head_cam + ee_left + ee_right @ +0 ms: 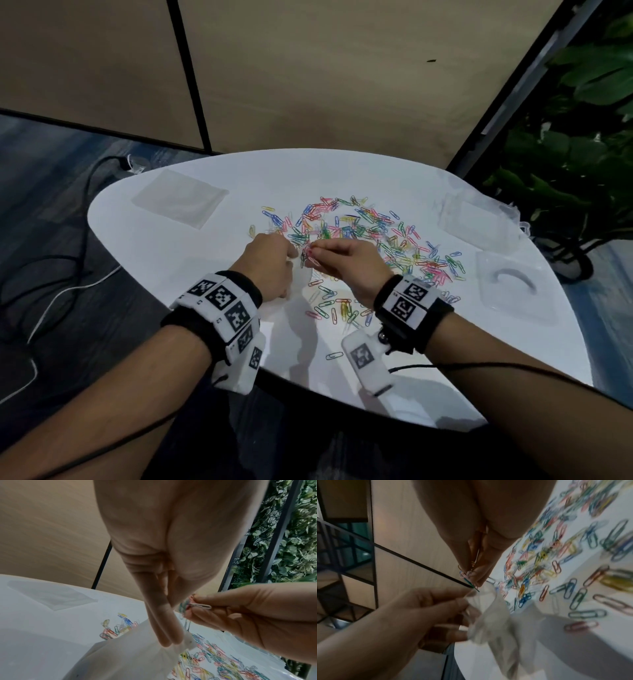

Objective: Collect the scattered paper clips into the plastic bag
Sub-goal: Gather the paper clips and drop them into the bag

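White table [212, 260] stood before wood panelling [308, 68]. Wrist views showed left hand [270, 270] pinching plastic bag [137, 655], right hand [346, 263] pinching paper clips [469, 574].

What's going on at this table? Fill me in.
A person is gathering coloured paper clips into a clear plastic bag. The left hand pinches the bag's top edge, holding it up off the white table. The right hand pinches a small bunch of clips just above the bag's mouth. Most paper clips are on the table, scattered. A second flat bag lies at the far left.
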A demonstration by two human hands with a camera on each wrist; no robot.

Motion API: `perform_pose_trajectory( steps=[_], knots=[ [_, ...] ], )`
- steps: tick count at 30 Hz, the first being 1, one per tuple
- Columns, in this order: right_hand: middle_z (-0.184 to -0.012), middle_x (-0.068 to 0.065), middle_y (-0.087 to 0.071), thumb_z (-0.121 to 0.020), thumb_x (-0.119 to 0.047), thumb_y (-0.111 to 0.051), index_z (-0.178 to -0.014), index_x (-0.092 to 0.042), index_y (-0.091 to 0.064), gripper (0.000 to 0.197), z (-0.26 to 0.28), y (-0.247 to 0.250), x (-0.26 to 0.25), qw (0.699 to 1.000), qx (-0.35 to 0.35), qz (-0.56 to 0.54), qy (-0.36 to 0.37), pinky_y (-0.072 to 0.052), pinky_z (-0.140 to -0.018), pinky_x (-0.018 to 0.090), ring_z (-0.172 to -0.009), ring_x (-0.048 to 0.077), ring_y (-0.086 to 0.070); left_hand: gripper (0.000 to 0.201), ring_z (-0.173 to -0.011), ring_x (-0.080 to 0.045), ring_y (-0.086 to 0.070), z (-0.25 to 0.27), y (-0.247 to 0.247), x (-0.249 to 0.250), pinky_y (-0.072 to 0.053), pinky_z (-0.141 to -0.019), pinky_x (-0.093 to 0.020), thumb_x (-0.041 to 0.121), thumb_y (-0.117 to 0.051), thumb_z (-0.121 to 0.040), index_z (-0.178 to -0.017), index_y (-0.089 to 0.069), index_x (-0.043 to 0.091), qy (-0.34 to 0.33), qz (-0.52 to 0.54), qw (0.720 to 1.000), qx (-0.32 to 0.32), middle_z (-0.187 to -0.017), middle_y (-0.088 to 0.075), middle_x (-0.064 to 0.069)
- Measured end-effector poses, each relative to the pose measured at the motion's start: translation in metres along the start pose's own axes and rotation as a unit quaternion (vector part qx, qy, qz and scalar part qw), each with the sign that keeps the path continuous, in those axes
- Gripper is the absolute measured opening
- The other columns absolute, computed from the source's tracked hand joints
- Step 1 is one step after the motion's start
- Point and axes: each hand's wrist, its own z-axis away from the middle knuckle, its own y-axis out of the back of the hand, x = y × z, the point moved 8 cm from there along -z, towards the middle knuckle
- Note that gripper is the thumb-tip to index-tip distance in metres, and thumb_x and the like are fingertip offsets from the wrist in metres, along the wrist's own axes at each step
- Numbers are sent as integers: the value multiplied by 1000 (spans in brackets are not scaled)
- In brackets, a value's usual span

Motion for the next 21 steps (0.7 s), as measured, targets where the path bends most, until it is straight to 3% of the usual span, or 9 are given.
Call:
perform_pose_trajectory(
  steps=[4, 7, 9, 11, 14, 16, 19, 21],
  knots=[
    [-90, 22, -74, -76, 5, -74, -84, -3, -75, 11, 0, -5, 17, 990, 4, 144, 13, -57, -89, 45, -86, 34, -72, 33, -68, -29, -76, -1, -3, 8, -64, -74, -41, 1, -50, -95, -124, -65, 4, -4, 26, 1000, 11, -97, -73, -19],
    [-82, 11, -76, -73, 3, -75, -84, -7, -78, 15, 2, -4, 11, 969, 12, 241, 46, -61, -78, 35, -75, 24, -74, 30, -61, -26, -75, -3, -9, 12, -65, -71, -40, 0, -51, -95, -120, -67, 4, -7, 29, 1000, -7, -78, -74, -17],
    [-80, 12, -75, -78, 2, -71, -88, -4, -77, 14, 5, -6, 3, 955, 16, 287, 71, -61, -70, 26, -68, 19, -72, 28, -59, -24, -75, -4, -11, 14, -65, -69, -40, 0, -51, -94, -113, -72, 6, -17, 29, 999, -15, -71, -74, -15],
    [-75, 12, -75, -82, -3, -67, -85, -4, -78, 11, 6, -10, -4, 932, 4, 345, 108, -61, -66, 28, -65, 19, -72, 27, -59, -23, -75, -4, -10, 16, -65, -68, -39, 0, -51, -95, -108, -74, 7, -26, 34, 999, -14, -69, -74, -13],
    [-64, 2, -68, -79, -5, -68, -80, -8, -79, 12, 6, -15, -8, 887, -11, 441, 135, -47, -55, 16, -54, 9, -58, 30, -58, -21, -75, -4, -9, 17, -65, -69, -38, 0, -50, -96, -116, -71, 7, -28, 35, 999, -14, -72, -74, -12],
    [-66, 1, -68, -74, -2, -71, -77, -10, -79, 11, 6, -18, -11, 878, -14, 458, 138, -40, -57, 13, -56, 7, -55, 32, -58, -19, -74, -2, -9, 19, -65, -70, -37, 0, -50, -96, -121, -69, 7, -28, 32, 999, -18, -73, -74, -13],
    [-71, 5, -72, -75, 0, -64, -75, -9, -77, 16, 9, -29, -13, 850, -60, 498, 161, -42, -62, 17, -61, 13, -59, 30, -57, -18, -74, -1, -8, 23, -65, -70, -36, 0, -48, -97, -111, -73, 8, -36, 25, 999, -19, -73, -74, -11],
    [-79, 7, -74, -79, 1, -58, -82, -8, -77, 21, 13, -36, -14, 839, -92, 505, 182, -47, -67, 20, -68, 16, -65, 29, -57, -19, -74, -1, -4, 21, -65, -70, -36, 0, -47, -96, -102, -75, 7, -35, 18, 999, -10, -73, -74, -11]
  ],
)
